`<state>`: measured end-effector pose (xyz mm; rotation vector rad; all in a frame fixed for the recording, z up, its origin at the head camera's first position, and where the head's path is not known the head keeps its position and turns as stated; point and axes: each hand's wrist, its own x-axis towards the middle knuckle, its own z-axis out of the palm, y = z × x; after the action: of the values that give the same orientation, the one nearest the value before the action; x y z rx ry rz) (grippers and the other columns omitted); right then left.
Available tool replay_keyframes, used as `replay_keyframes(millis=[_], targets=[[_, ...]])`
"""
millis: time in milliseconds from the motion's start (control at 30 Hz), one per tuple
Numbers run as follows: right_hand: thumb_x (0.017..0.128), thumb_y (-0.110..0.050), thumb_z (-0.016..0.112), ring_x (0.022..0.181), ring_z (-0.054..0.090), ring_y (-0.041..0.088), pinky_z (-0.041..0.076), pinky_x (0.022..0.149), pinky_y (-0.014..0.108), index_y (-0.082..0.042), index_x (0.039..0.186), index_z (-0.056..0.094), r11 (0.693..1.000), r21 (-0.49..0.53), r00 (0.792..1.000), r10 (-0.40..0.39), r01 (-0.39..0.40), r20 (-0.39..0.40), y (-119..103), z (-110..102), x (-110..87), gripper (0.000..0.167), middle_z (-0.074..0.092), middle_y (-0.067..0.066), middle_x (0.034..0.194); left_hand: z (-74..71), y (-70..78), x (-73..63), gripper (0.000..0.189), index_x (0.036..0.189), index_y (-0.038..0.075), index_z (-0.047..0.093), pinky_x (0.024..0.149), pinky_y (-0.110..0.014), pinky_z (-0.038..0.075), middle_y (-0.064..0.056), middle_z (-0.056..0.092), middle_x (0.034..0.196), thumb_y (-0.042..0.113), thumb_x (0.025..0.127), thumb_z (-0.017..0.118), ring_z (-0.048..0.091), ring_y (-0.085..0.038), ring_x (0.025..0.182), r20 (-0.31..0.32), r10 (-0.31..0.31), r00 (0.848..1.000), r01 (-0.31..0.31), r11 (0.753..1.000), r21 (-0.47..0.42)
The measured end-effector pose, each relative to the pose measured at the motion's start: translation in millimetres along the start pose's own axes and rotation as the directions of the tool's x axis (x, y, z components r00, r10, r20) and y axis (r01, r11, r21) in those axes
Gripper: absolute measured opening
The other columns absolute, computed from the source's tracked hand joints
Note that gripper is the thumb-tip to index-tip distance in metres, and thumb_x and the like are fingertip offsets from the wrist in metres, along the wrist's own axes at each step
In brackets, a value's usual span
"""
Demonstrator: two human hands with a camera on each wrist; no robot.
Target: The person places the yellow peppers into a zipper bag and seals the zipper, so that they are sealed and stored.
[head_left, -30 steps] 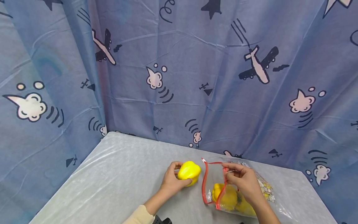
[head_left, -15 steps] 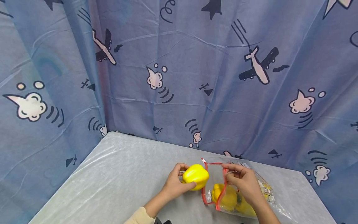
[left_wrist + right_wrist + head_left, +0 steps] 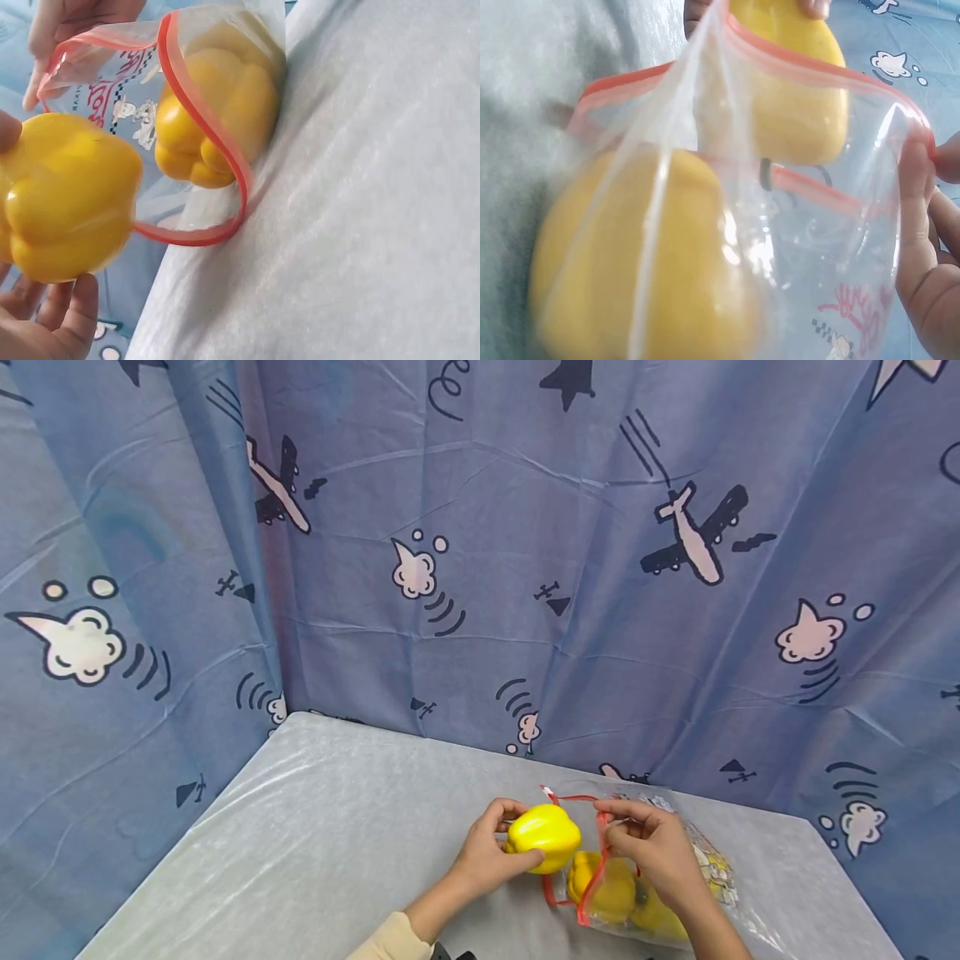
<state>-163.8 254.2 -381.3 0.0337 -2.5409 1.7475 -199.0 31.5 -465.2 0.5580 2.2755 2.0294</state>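
A yellow bell pepper [image 3: 546,837] is held in my left hand [image 3: 483,856], thumb on the near side and fingers behind. It overlaps the mouth of a clear zip bag [image 3: 600,885] with a red zip edge. My right hand [image 3: 656,843] pinches that red edge and keeps the mouth apart. Inside the bag, near its opening, lies another yellow bell pepper [image 3: 217,112]; a further yellow shape [image 3: 658,917] sits deeper, partly behind the right hand. From the right wrist, the held pepper [image 3: 795,97] shows through the clear plastic, right at the mouth.
The bag lies on a table with a whitish cover [image 3: 360,810]. Printed cartoon figures [image 3: 712,868] show on the bag's far part. A blue patterned curtain [image 3: 480,568] hangs behind the table and along its left side.
My left hand has carried the yellow bell pepper to the right, from beside the bag to its mouth. The right hand and the bag have stayed nearly still.
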Motion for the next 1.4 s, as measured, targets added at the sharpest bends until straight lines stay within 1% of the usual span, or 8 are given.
replay_keyframes(millis=[300,400,533,633,800,967,1167,1400], targets=[[0.084,0.004,0.063,0.067,0.065,0.015,0.058,0.064,0.031,0.011,0.121,0.059,1.0,0.002,1.0,-0.002,0.002,0.016,1,0,-0.8,0.038,0.069,0.008,0.085,6.8,4.1,1.6,0.052,0.117,0.015,0.056,0.076,-0.024,0.05,-0.004,0.06,0.117,0.023,0.072,0.079,0.052,-0.015,0.097,0.022,0.01,1.0,-0.009,0.999,-0.039],[0.084,0.004,0.062,0.066,0.065,0.016,0.058,0.064,0.031,0.01,0.121,0.059,1.0,-0.001,1.0,-0.01,0.01,0.026,1,-1,-1.0,0.037,0.068,0.007,0.085,11.0,3.6,5.0,0.052,0.118,0.016,0.056,0.076,-0.023,0.049,-0.002,0.059,0.117,0.024,0.072,0.079,0.052,-0.015,0.097,0.016,-0.003,1.0,0.004,0.999,-0.039],[0.085,0.004,0.063,0.066,0.065,0.016,0.058,0.064,0.031,0.011,0.12,0.059,0.999,0.0,0.998,-0.037,0.038,0.042,2,-1,-1.7,0.036,0.068,0.005,0.085,17.2,0.9,9.8,0.05,0.116,0.017,0.056,0.077,-0.023,0.048,-0.002,0.056,0.116,0.024,0.072,0.079,0.051,-0.014,0.098,0.002,0.009,1.0,-0.009,1.0,-0.023],[0.085,0.003,0.063,0.066,0.065,0.017,0.058,0.063,0.031,0.011,0.12,0.059,0.999,0.001,0.997,-0.051,0.051,0.052,3,-2,-2.0,0.036,0.068,0.004,0.087,21.5,-1.7,13.1,0.049,0.114,0.019,0.057,0.078,-0.022,0.048,-0.002,0.052,0.111,0.026,0.071,0.079,0.051,-0.013,0.097,-0.015,0.024,1.0,-0.024,1.0,0.0],[0.085,0.003,0.063,0.065,0.064,0.017,0.058,0.063,0.031,0.01,0.121,0.06,0.999,0.001,0.997,-0.05,0.05,0.058,3,-2,-1.8,0.036,0.067,0.002,0.086,26.4,-4.5,16.7,0.049,0.114,0.021,0.058,0.076,-0.02,0.049,0.0,0.05,0.105,0.028,0.071,0.079,0.051,-0.01,0.092,-0.041,0.02,0.999,-0.019,1.0,0.007],[0.086,0.002,0.064,0.065,0.064,0.017,0.058,0.063,0.03,0.009,0.121,0.061,0.999,-0.006,0.998,-0.042,0.042,0.054,3,-2,-1.4,0.036,0.067,0.002,0.085,29.4,-6.5,18.6,0.051,0.116,0.015,0.057,0.077,-0.021,0.05,-0.002,0.053,0.107,0.027,0.071,0.079,0.053,-0.009,0.092,-0.057,0.022,0.998,-0.024,0.999,-0.026],[0.086,0.002,0.063,0.066,0.064,0.015,0.058,0.064,0.029,0.008,0.122,0.06,1.0,-0.006,0.999,-0.017,0.017,0.038,1,0,-0.3,0.037,0.066,0.001,0.086,31.5,-6.3,20.3,0.054,0.115,0.006,0.053,0.078,-0.023,0.051,-0.005,0.058,0.11,0.025,0.073,0.079,0.055,-0.012,0.096,-0.069,-0.004,0.998,-0.001,0.997,-0.075],[0.085,0.003,0.064,0.065,0.063,0.014,0.058,0.063,0.029,0.01,0.121,0.06,0.999,-0.008,0.999,-0.045,0.045,0.018,0,3,0.3,0.036,0.066,-0.002,0.085,37.1,-3.7,23.1,0.046,0.112,0.007,0.054,0.081,-0.031,0.055,-0.008,0.059,0.113,0.016,0.075,0.08,0.058,-0.016,0.096,-0.059,-0.01,0.998,0.001,0.99,-0.139]])
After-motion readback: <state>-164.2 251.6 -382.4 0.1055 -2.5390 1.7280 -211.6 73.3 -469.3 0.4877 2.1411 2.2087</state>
